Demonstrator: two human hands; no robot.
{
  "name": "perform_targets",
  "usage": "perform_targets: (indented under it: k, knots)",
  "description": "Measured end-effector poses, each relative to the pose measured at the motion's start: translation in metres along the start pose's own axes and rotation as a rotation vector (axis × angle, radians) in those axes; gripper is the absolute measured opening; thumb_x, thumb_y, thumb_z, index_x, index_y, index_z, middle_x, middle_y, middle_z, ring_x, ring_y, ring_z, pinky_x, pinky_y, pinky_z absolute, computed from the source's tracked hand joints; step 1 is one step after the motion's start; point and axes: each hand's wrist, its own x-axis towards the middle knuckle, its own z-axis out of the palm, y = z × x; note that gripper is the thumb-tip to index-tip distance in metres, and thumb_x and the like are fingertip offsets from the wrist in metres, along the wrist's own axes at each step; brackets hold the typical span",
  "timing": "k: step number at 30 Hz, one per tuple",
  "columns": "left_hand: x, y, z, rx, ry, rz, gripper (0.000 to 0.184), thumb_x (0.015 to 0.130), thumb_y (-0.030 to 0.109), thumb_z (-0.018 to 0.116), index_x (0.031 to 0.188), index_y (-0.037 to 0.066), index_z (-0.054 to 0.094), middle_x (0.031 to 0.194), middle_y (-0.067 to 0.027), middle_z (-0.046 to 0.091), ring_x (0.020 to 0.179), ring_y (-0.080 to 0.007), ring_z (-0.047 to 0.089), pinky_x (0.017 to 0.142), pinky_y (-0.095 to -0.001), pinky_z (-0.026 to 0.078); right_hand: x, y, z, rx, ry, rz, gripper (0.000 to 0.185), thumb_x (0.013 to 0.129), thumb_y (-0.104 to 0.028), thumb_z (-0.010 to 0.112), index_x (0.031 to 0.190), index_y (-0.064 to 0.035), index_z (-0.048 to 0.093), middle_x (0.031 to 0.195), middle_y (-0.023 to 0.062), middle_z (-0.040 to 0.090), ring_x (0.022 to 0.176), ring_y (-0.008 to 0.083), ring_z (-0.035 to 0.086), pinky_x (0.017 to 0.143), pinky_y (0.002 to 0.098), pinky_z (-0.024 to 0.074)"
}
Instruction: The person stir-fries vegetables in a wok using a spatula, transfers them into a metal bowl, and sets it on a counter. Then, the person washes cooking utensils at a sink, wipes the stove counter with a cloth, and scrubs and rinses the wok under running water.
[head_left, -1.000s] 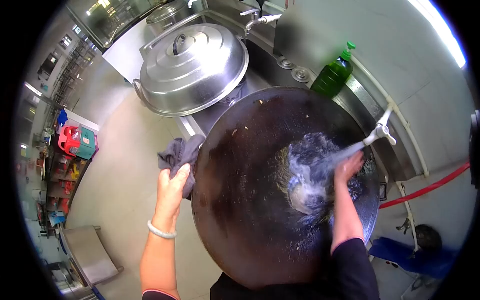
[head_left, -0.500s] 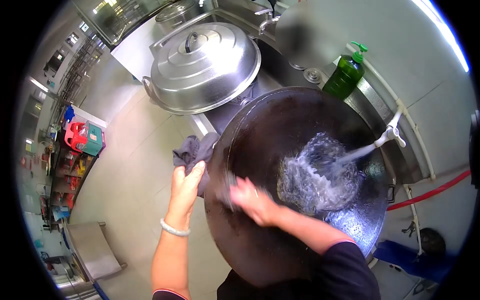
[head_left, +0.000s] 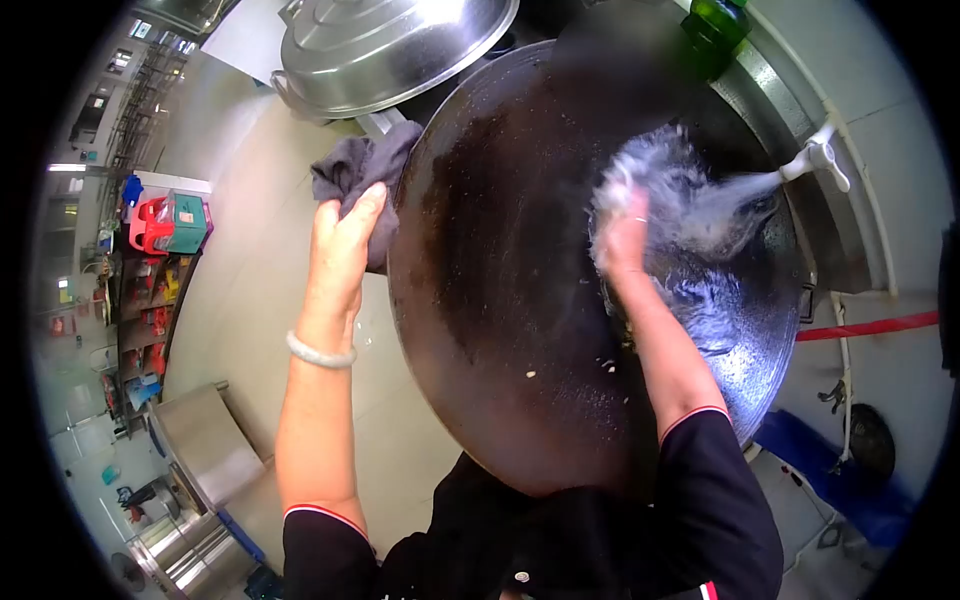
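Note:
A large dark wok (head_left: pixel 490 260) lies tilted in front of me, with water (head_left: pixel 700 215) swirling in its right half. My left hand (head_left: pixel 345 235) is closed round a grey cloth (head_left: pixel 365 175) at the wok's left rim. Inside the wok, my right hand (head_left: pixel 622 230) is in the splashing water; its fingers are blurred, and whether they hold anything cannot be made out. A white tap (head_left: pixel 820 163) at the right pours a stream into the wok. Small pale bits lie on the wok's lower surface.
A big metal lid (head_left: pixel 390 50) covers a pot at the upper left. A green bottle (head_left: pixel 715 35) stands behind the wok. At the right runs a red hose (head_left: pixel 870 327). Shelves with a red and green container (head_left: pixel 185 223) and a metal table (head_left: pixel 208 440) are at the left.
My right hand went from the water to the wok's left side, then back right into the water. The view has tipped downward. My left hand keeps hold of the cloth.

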Motion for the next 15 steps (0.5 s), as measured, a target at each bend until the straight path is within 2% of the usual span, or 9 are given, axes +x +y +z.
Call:
perform_targets:
  k: [1, 3, 4, 5, 7, 9, 11, 12, 15]
  knots:
    - [0.000, 0.002, -0.002, -0.014, -0.041, -0.008, 0.038, 0.089, 0.022, 0.068, 0.113, -0.006, 0.057, 0.107, -0.0105, 0.064, 0.095, -0.0153, 0.062, 0.086, -0.0284, 0.048, -0.015, -0.026, 0.015, 0.152, -0.100, -0.003, 0.053, 0.087, -0.012, 0.054, 0.139, -0.0062, 0.044, 0.148, 0.0159, 0.039, 0.130, 0.0360, 0.044, 0.105, 0.0448, 0.0386]
    - [-0.001, 0.000, 0.000, -0.064, -0.061, 0.064, 0.037, 0.089, 0.022, 0.067, 0.114, -0.004, 0.058, 0.107, -0.0090, 0.065, 0.094, -0.0148, 0.062, 0.086, -0.0283, 0.048, -0.054, -0.043, 0.007, -0.336, -0.283, -0.617, 0.058, 0.081, 0.001, 0.057, 0.137, -0.0113, 0.047, 0.148, 0.0130, 0.040, 0.134, 0.0360, 0.041, 0.108, 0.0435, 0.0377]
    - [0.002, -0.004, -0.002, -0.067, -0.091, 0.095, 0.037, 0.089, 0.021, 0.067, 0.116, -0.003, 0.058, 0.106, -0.0076, 0.065, 0.094, -0.0145, 0.062, 0.085, -0.0284, 0.049, -0.061, -0.041, -0.002, -0.277, -0.323, -0.584, 0.067, 0.075, 0.011, 0.056, 0.135, -0.0158, 0.050, 0.148, 0.0119, 0.041, 0.135, 0.0370, 0.040, 0.110, 0.0433, 0.0365]
    - [0.003, -0.006, -0.003, -0.023, -0.049, 0.064, 0.036, 0.090, 0.022, 0.067, 0.114, -0.004, 0.058, 0.106, -0.0083, 0.065, 0.093, -0.0144, 0.062, 0.084, -0.0287, 0.049, -0.052, -0.021, -0.009, -0.427, -0.340, -0.652, 0.064, 0.077, 0.012, 0.052, 0.136, -0.0104, 0.049, 0.146, 0.0171, 0.040, 0.133, 0.0383, 0.041, 0.110, 0.0438, 0.0360]
    - [0.008, -0.012, -0.007, 0.120, 0.012, 0.030, 0.038, 0.089, 0.024, 0.068, 0.110, -0.006, 0.058, 0.104, -0.0095, 0.065, 0.092, -0.0145, 0.062, 0.084, -0.0289, 0.049, -0.015, 0.023, -0.011, -0.493, -0.085, -0.608, 0.060, 0.078, 0.011, 0.051, 0.136, -0.0034, 0.047, 0.144, 0.0241, 0.040, 0.129, 0.0403, 0.044, 0.108, 0.0426, 0.0381]
    - [0.008, -0.014, -0.008, 0.070, -0.021, 0.046, 0.040, 0.088, 0.025, 0.069, 0.109, -0.007, 0.057, 0.103, -0.0101, 0.065, 0.092, -0.0148, 0.061, 0.083, -0.0289, 0.049, 0.020, 0.002, 0.005, -0.412, 0.097, -0.181, 0.052, 0.083, 0.004, 0.051, 0.135, 0.0031, 0.045, 0.142, 0.0279, 0.040, 0.128, 0.0404, 0.044, 0.109, 0.0409, 0.0362]
    - [0.007, -0.010, -0.005, 0.020, -0.056, 0.085, 0.042, 0.088, 0.027, 0.069, 0.107, -0.008, 0.057, 0.102, -0.0106, 0.064, 0.091, -0.0150, 0.061, 0.083, -0.0288, 0.049, 0.049, -0.044, 0.048, -0.223, 0.123, -0.040, 0.049, 0.086, -0.007, 0.052, 0.133, 0.0055, 0.045, 0.142, 0.0287, 0.039, 0.131, 0.0392, 0.040, 0.111, 0.0403, 0.0326]
    - [0.005, -0.006, -0.004, 0.024, -0.047, 0.089, 0.044, 0.087, 0.028, 0.070, 0.107, -0.008, 0.057, 0.102, -0.0108, 0.064, 0.091, -0.0155, 0.061, 0.083, -0.0290, 0.049, 0.055, -0.064, 0.077, -0.115, 0.124, -0.067, 0.049, 0.086, -0.013, 0.050, 0.129, 0.0091, 0.045, 0.139, 0.0306, 0.042, 0.130, 0.0400, 0.039, 0.112, 0.0419, 0.0292]
    - [0.000, 0.000, -0.004, 0.039, -0.022, 0.060, 0.044, 0.086, 0.027, 0.071, 0.109, -0.007, 0.057, 0.103, -0.0116, 0.065, 0.090, -0.0172, 0.062, 0.083, -0.0305, 0.049, 0.009, -0.191, 0.109, -0.026, 0.091, -0.230, 0.048, 0.085, -0.013, 0.048, 0.123, 0.0162, 0.044, 0.130, 0.0380, 0.042, 0.123, 0.0493, 0.041, 0.110, 0.0459, 0.0302]
